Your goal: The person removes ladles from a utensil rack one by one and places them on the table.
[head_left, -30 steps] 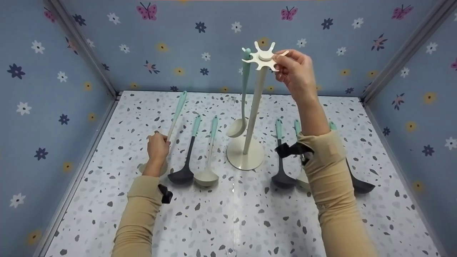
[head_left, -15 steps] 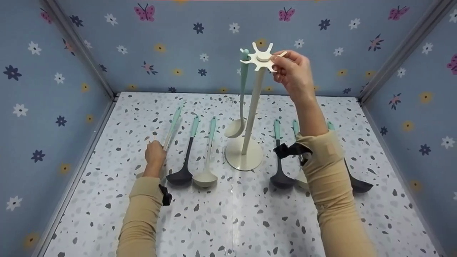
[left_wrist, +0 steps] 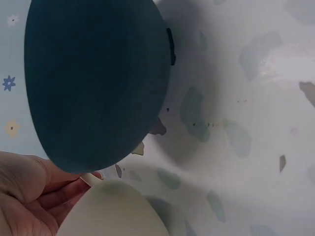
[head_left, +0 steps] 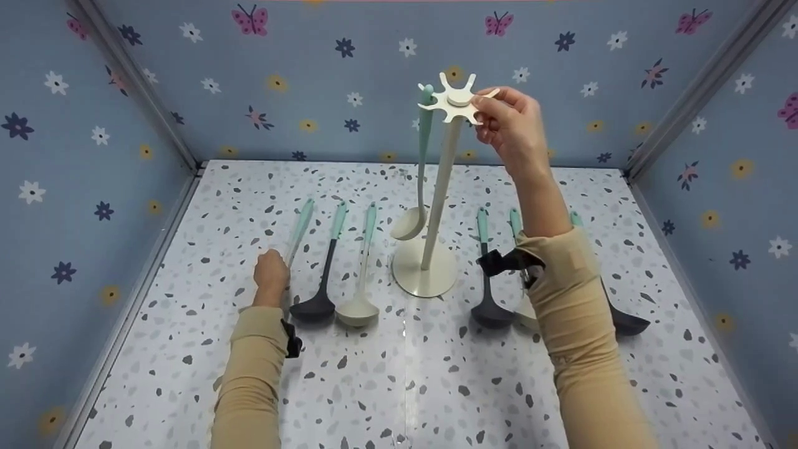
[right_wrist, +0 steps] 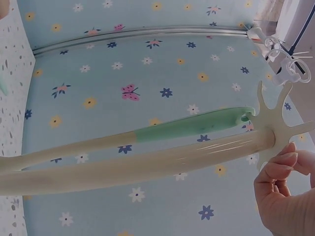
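Observation:
My left hand (head_left: 270, 271) grips the shaft of a cream ladle with a mint handle (head_left: 302, 221), low over the table's left side. In the left wrist view the cream bowl of this ladle (left_wrist: 115, 211) shows beside the fingers, behind a large dark ladle bowl (left_wrist: 98, 78). My right hand (head_left: 512, 125) pinches an arm of the star-shaped top (head_left: 459, 98) of a cream utensil stand (head_left: 442, 187). From the star's left side another cream ladle (right_wrist: 192, 125) hangs by its mint handle, bowl down beside the pole.
Right of my left hand lie a black ladle (head_left: 325, 274) and a cream ladle (head_left: 358, 308). Beyond the stand's round base (head_left: 425, 284) are another black ladle (head_left: 492, 312), a cream one (head_left: 527, 313) and a black one (head_left: 626, 321), partly behind my right sleeve. Patterned walls enclose the table.
My left hand has turned and lowered the cream ladle, so its handle end has come nearer and in line with the others. The right hand stays on the stand's top.

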Available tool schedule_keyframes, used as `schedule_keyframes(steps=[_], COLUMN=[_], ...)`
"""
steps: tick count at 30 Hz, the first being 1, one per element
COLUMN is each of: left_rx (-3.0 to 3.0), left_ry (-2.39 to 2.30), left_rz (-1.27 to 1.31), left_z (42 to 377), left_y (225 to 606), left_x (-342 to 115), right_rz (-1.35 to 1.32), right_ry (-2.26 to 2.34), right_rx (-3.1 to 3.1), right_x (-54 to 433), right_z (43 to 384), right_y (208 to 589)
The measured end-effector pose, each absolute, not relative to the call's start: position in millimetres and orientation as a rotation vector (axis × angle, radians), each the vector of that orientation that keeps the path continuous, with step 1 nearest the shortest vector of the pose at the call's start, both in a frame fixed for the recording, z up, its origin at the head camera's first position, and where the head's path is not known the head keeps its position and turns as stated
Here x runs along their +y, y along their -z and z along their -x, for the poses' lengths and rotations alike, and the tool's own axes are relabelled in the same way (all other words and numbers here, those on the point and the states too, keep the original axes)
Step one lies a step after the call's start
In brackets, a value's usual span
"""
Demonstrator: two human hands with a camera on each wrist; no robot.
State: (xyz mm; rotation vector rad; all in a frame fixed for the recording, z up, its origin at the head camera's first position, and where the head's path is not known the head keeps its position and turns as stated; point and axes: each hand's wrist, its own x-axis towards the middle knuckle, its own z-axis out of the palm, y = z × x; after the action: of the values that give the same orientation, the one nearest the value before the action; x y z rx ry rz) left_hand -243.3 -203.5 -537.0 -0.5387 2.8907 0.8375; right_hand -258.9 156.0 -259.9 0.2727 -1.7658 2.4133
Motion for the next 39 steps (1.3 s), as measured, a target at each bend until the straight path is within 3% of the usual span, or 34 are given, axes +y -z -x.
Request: schedule_keyframes(steps=[28,39], left_rx=[2.877,2.943], left_ry=[-0.716,-0.809], left_rz=[0.517,0.497], left_z=[244,244], left_y=[540,525], left_x=[-198,-184], right_rz=[-0.255,-0.259], right_ry=[-2.427,-2.438], right_rx=[-1.757,-1.745], right_x=[154,155], right_z=[259,259], right_y=[260,259])
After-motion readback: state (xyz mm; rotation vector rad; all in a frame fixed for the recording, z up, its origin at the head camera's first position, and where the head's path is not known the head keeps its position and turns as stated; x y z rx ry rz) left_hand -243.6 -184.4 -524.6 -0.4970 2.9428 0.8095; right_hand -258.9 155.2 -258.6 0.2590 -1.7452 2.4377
